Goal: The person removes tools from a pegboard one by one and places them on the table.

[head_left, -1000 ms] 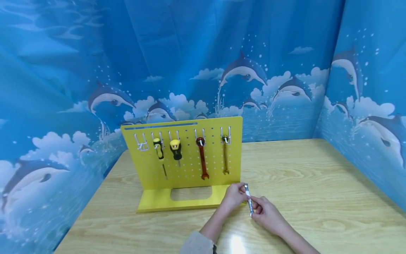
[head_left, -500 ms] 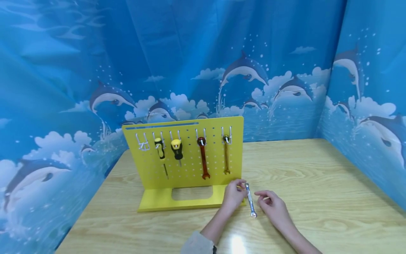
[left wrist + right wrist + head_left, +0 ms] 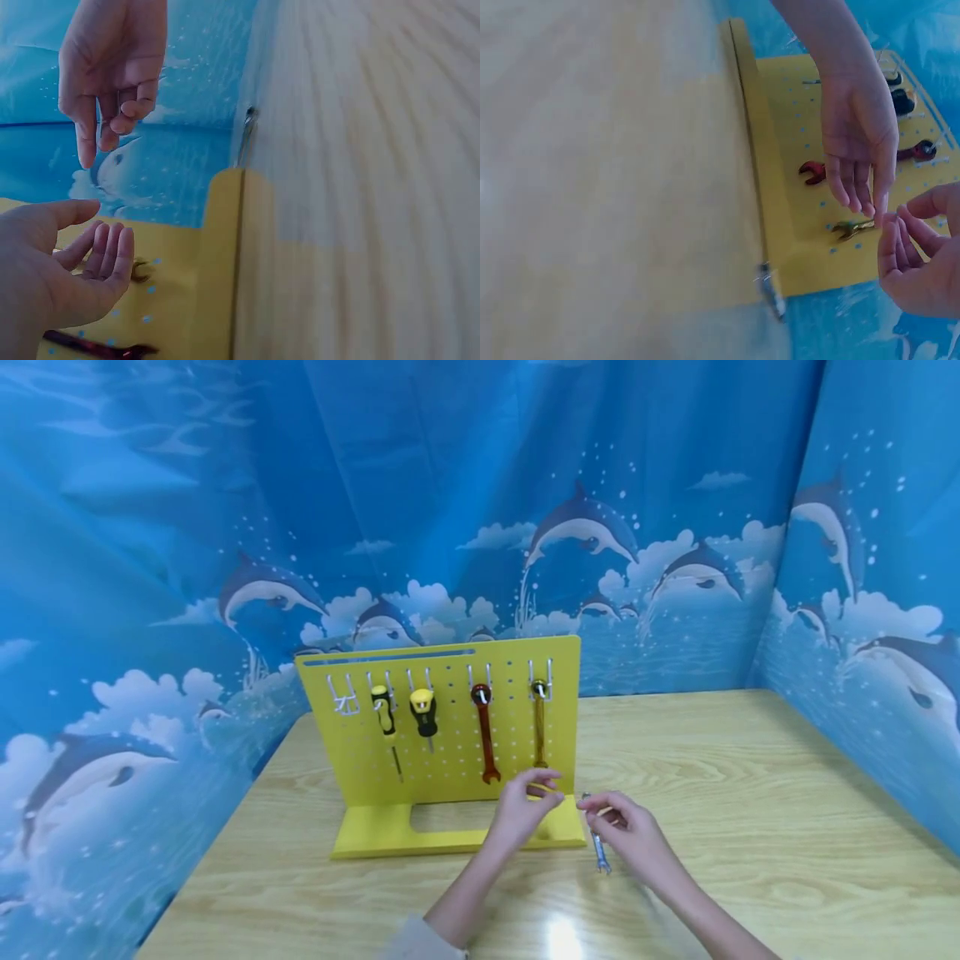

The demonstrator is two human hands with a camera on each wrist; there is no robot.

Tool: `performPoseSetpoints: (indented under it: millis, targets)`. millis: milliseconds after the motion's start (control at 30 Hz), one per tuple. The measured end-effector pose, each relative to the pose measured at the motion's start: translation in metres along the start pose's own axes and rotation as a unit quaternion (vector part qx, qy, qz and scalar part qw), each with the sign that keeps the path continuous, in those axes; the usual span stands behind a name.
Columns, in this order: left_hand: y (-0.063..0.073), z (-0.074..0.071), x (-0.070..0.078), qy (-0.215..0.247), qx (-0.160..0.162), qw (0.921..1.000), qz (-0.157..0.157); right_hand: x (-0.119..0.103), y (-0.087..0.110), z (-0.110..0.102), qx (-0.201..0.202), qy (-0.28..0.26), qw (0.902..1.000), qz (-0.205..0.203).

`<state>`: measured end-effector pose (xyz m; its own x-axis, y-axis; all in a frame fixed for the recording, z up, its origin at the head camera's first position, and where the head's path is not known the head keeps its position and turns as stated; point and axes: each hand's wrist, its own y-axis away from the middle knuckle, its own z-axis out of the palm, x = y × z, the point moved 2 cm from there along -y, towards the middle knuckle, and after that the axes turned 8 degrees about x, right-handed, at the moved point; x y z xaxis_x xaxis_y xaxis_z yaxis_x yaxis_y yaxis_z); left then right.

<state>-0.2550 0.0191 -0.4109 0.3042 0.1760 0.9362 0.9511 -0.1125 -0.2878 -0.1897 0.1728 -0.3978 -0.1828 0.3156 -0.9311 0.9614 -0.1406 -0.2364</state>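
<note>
A small silver wrench [image 3: 601, 853] lies on the table beside the right end of the pegboard's yellow base; the right hand covers part of it in the head view. Both wrist views show the wrench [image 3: 770, 291] apart from either hand. My left hand [image 3: 517, 814] is raised over the base, fingers loosely bent and holding nothing. Facing it, my right hand [image 3: 633, 839] hovers over the wrench with relaxed fingers and nothing in its grasp. The fingertips of the two hands point toward each other.
A yellow pegboard [image 3: 450, 777] stands on the wooden table [image 3: 750, 793]. From its hooks hang two yellow-and-black screwdrivers [image 3: 424, 714], a red wrench [image 3: 486, 735] and a gold wrench [image 3: 540, 718]. A white hook [image 3: 346, 702] at the left carries no tool. A blue dolphin curtain [image 3: 450, 485] stands behind.
Both hands were at the silver wrench a second ago. The right hand let go and drew back, then moved over it again. The left hand has left the wrench and moved left and up.
</note>
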Motion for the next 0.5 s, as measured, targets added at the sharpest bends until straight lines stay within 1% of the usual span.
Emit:
performPoseSetpoints:
  millis: [100, 200, 367, 500]
  targets:
    - [0.001, -0.02, 0.009, 0.009, 0.019, 0.9997, 0.014, -0.015, -0.005, 0.008, -0.039, -0.001, 0.999, -0.021]
    - [0.003, -0.042, 0.018, 0.007, 0.042, 0.999, 0.013, -0.025, -0.009, 0.019, -0.068, 0.002, 0.9965, -0.047]
    - [0.006, -0.078, 0.03, -0.011, 0.084, 0.9963, 0.012, -0.038, -0.018, 0.041, -0.103, 0.003, 0.9914, -0.081]
    - [0.007, -0.106, 0.037, -0.019, 0.122, 0.9923, 0.014, -0.046, -0.025, 0.065, -0.128, 0.004, 0.9871, -0.096]
